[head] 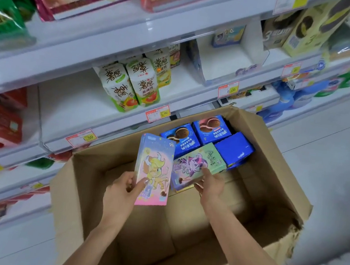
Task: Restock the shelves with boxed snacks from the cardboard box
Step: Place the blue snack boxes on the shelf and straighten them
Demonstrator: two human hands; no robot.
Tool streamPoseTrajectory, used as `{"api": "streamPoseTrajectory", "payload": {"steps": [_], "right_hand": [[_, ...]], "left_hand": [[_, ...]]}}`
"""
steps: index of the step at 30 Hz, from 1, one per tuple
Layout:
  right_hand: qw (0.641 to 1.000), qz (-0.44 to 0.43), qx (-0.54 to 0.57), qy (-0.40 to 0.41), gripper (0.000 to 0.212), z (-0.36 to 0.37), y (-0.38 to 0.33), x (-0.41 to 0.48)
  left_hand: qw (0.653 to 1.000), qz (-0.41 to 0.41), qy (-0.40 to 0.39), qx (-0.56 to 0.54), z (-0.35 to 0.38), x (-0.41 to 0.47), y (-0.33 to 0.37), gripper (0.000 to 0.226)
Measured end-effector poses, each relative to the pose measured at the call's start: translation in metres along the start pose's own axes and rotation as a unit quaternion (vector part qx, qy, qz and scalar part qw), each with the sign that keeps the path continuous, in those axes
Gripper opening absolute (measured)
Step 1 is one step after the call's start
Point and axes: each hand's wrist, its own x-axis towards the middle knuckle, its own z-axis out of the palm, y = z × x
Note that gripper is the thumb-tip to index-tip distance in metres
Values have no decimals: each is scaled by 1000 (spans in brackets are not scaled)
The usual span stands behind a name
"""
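our left hand gripped upright pink cartoon carton | our right hand pinched green-purple carton in brown cardboard box | best lifted level, clear of blue cartons

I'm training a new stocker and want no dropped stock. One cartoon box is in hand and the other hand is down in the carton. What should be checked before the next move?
1. Left hand grips the pink box: ok, thumb across its front.
2. Right hand has hold of the green box: cannot tell. Its fingers touch the near end, but whether they grip it is unclear.
3. Green box free to lift: ok, nothing lies on it.
4. Shelf room: ok, the white display tray shows bare floor.
5. Cardboard box flaps out of the way: ok, they stand open.
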Motion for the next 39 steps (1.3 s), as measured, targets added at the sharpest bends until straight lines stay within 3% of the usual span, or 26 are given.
{"api": "streamPoseTrajectory", "payload": {"steps": [4, 7, 13, 16, 20, 24, 28, 31, 36, 39], "right_hand": [[985, -154, -69, -26, 11, -34, -23, -43], [968, -232, -92, -14, 10, -58, -56, -61], [981, -145, -17, -125, 41, -89, -118, -38], [971, -167, -13, -173, 28, -95, -145, -24], [965, -176, 17, -194, 29, -103, -174, -13], [964, -164, 1, -209, 22, -111, -188, 0], [961, -161, 0, -226, 21, -115, -196, 16], [956, -170, 6, -238, 20, -114, -200, 31], [947, -177, 7, -270, 34, -103, -196, 55], [941, -175, 24, -290, 38, -95, -199, 66]], "left_hand": [[998, 56, -7, -22, 1, 8, 33, 40], [995, 93, -9, -25, 12, 15, 67, 28], [988, 155, 27, -11, 46, 39, 140, 26], [977, 197, 77, 7, 64, 64, 182, 27], [962, 231, 144, 25, 88, 104, 242, 27], [969, 193, 148, 49, 108, 148, 282, 26], [969, 164, 172, 72, 117, 186, 306, 39], [972, 143, 185, 22, 121, 212, 324, 43], [970, 158, 182, -36, 140, 250, 328, 25], [969, 164, 180, -30, 150, 266, 320, 31]]}}
